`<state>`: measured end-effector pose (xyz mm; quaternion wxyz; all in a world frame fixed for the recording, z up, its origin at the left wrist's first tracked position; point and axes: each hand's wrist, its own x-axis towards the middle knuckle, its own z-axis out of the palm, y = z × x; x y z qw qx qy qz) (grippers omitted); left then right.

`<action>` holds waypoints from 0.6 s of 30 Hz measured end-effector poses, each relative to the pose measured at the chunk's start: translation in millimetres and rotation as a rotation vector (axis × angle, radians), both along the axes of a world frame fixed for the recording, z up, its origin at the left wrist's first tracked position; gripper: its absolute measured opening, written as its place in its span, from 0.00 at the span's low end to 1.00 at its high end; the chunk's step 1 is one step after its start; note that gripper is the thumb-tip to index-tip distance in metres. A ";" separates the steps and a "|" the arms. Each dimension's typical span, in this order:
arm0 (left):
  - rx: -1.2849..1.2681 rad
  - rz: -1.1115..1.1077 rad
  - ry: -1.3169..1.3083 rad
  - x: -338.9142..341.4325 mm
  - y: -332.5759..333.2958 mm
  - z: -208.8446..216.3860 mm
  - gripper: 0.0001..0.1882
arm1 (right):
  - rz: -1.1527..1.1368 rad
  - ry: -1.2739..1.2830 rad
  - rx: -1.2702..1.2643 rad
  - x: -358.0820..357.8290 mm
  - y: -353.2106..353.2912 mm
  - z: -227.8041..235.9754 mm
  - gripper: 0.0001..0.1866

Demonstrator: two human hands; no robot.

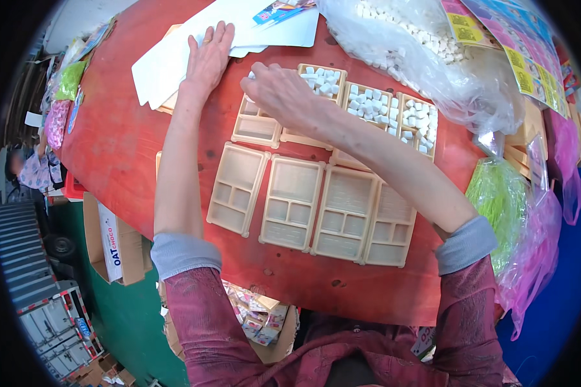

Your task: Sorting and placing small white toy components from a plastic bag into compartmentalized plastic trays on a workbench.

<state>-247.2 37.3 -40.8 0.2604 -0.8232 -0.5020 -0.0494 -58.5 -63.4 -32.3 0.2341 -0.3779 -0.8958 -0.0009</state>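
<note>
Far out to the left of both hands I can see a truck (pixel 55 316), and above it another person (pixel 39 171) in patterned clothing. Nearer, to the lower left of the left hand, a cardboard box (pixel 135 258) sits on the green floor (pixel 119 316).

The left hand (pixel 212 57) is flat and loose, fingers lengthened and slightly apart, laid over white sheets (pixel 158 71) that fan out to either side of it on the red table (pixel 361 290). A colourful printed packet (pixel 281 11) lies on the sheets to the right of its fingertips.

Next comes the right hand (pixel 281 93), curled in narrow over the left end of the back row of trays (pixel 257 126). White shows right at its fingertips, but I can't tell whether the fingers pinch a piece or one simply lies behind them. Below this hand, toward the person, stands a front row of four divided trays (pixel 290 203). To its right, white pieces (pixel 371 102) fill compartments of the back row.

Beyond those, up and to the right of the right hand, a clear bag (pixel 478 106) spreads over many more white pieces. Printed sheets (pixel 523 55) lie farther right, and below them sit bags of green shreds (pixel 490 193) and pink stuff (pixel 536 251).
</note>
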 end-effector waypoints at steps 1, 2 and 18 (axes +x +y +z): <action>-0.025 -0.002 -0.012 -1.0 2.7 0.2 0.26 | -0.009 0.021 -0.016 -0.8 1.2 -2.3 0.07; -0.028 -0.002 -0.012 -1.1 3.6 -1.2 0.26 | -0.017 0.043 -0.032 -1.5 2.7 -4.0 0.07; -0.297 -0.281 -0.831 33.8 -99.2 23.1 0.16 | 0.036 0.093 -0.095 12.1 29.7 -0.3 0.15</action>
